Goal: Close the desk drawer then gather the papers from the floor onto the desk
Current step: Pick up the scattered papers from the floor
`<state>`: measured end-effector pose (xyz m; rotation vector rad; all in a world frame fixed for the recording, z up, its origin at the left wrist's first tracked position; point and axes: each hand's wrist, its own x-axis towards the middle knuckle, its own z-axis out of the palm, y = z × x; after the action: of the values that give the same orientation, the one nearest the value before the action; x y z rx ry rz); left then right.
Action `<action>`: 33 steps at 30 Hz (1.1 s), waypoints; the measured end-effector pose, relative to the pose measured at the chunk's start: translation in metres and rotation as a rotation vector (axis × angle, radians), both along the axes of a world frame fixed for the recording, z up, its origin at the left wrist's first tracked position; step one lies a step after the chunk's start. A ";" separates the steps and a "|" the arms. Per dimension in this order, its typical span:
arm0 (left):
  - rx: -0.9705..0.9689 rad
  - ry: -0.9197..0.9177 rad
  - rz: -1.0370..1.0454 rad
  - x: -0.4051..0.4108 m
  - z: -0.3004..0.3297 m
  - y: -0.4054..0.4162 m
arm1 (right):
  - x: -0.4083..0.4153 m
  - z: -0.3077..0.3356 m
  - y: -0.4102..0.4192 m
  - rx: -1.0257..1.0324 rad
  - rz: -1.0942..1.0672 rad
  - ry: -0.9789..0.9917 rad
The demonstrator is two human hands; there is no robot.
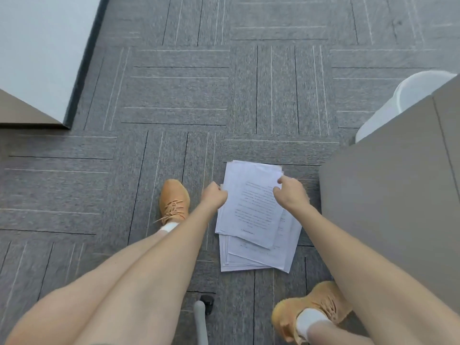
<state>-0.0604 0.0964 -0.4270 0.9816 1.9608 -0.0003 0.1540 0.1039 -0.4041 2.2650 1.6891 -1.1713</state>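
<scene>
Papers, white printed sheets (251, 215) in a loose fanned stack, lie on the grey striped carpet floor (174, 95) between your two hands. Your left hand (214, 195) pinches the stack's left edge near the far corner, fingers curled closed on it, while your right hand (291, 192) grips the far right corner with thumb and fingers closed over the top sheet. Just right of that grip stands the grey-brown desk side (388, 207), and left of your left-hand grip sits an orange laced sneaker (173, 201).
</scene>
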 end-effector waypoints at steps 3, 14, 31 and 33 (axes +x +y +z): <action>-0.044 0.040 0.020 -0.002 -0.052 -0.004 | 0.013 -0.055 -0.012 -0.043 -0.062 0.005; -0.119 0.100 -0.045 0.005 -0.172 -0.038 | 0.034 -0.188 -0.062 -0.509 -0.204 -0.164; -0.106 0.164 0.176 0.019 -0.180 -0.060 | 0.016 -0.206 -0.086 -0.131 -0.240 -0.091; -0.115 0.112 0.255 0.020 -0.179 -0.053 | 0.016 -0.207 -0.086 -0.173 -0.214 -0.074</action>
<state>-0.0399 0.0430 -0.6057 0.6647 2.1517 -0.0248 0.1698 0.0181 -0.6112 2.3920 1.2903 -1.2033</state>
